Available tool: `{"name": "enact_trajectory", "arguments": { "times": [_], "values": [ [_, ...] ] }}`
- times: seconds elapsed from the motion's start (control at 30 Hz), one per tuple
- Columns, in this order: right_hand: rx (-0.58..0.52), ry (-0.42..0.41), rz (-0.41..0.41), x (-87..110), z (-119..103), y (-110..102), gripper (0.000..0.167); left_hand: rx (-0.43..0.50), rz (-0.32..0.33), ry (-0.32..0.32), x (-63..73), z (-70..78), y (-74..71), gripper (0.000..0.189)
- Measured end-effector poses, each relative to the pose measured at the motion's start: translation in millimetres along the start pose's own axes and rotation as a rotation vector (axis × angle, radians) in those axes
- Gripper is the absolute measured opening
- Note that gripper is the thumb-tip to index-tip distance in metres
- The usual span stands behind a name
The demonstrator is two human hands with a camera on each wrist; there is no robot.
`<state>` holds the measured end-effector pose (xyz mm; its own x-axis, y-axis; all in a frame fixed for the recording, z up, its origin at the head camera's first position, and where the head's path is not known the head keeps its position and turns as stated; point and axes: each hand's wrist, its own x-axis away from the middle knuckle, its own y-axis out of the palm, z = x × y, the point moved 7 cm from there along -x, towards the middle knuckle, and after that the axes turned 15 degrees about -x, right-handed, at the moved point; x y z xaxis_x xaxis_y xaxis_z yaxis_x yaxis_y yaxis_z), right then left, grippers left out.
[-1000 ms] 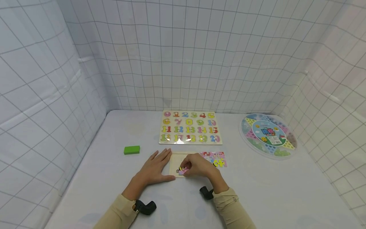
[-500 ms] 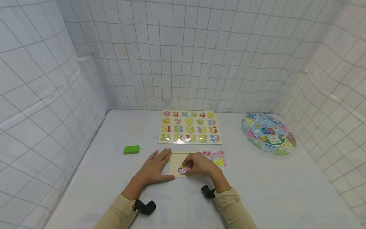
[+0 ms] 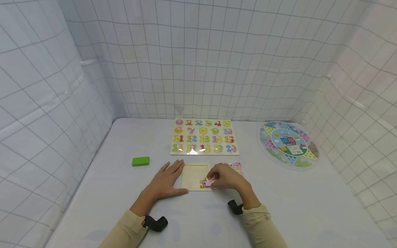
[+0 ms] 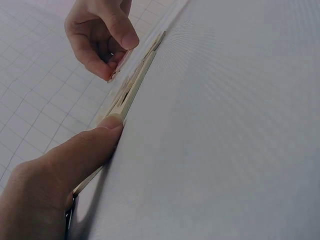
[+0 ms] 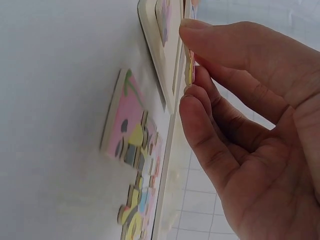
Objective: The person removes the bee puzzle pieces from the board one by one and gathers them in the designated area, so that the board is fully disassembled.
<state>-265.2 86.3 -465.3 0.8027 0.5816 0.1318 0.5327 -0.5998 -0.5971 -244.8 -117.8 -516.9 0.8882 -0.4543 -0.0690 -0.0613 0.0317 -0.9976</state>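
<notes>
My left hand [image 3: 164,181] lies flat with spread fingers at the left side of a shallow wooden puzzle tray [image 3: 190,176]. Its thumb [image 4: 95,140] rests against the tray's near edge. Over the tray's lower right part, my right hand [image 3: 228,177] pinches a pink jigsaw piece [image 5: 190,65] between thumb and fingertips, seen nearly edge-on in the right wrist view. Another jigsaw piece [image 5: 164,22] lies inside the tray, partly overlapped by the held one in the head view. Right of the tray, several pink and yellow loose pieces [image 5: 127,120] lie together, partly hidden behind my right hand.
Behind the tray lies a number board [image 3: 204,136] with coloured numerals. A green block [image 3: 141,161] sits to the left, and a round board-game package [image 3: 288,144] lies at the back right. Gridded white cloth [image 3: 198,62] walls in the table.
My right hand has moved right across the tray with the jigsaw piece, baring more of the tray and a piece in it. My left hand stays at the tray's side.
</notes>
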Motion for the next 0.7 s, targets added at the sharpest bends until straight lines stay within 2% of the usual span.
{"name": "enact_trajectory", "arguments": {
  "times": [0.33,0.7],
  "values": [
    [-0.046,0.052,0.016,9.7,10,-6,0.024,0.011,-0.015,-0.008,1.1,-1.0,1.9,0.107],
    [-0.026,0.06,0.05,26.6,28,-25,0.023,0.01,-0.025,-0.004,-1.4,-1.0,1.5,0.107]
  ]
}}
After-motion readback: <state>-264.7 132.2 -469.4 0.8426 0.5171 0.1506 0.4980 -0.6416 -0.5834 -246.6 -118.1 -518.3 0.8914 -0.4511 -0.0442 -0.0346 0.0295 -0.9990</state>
